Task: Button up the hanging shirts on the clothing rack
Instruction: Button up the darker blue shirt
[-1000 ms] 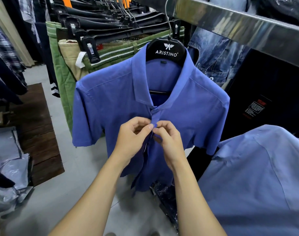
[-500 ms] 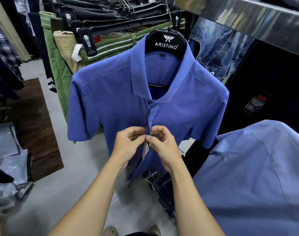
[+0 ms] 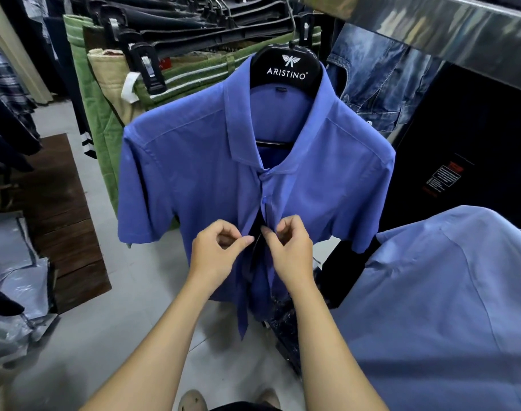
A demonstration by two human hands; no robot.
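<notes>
Both hands, left hand (image 3: 216, 250) and right hand (image 3: 288, 247), pinch the blue shirt (image 3: 194, 173) placket edges, but slippery fabric could easily pop free mid-button.

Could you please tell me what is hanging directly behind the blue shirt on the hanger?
Behind the blue shirt hang green trousers and beige trousers on black clip hangers. The shirt covers their right-hand parts.
</notes>
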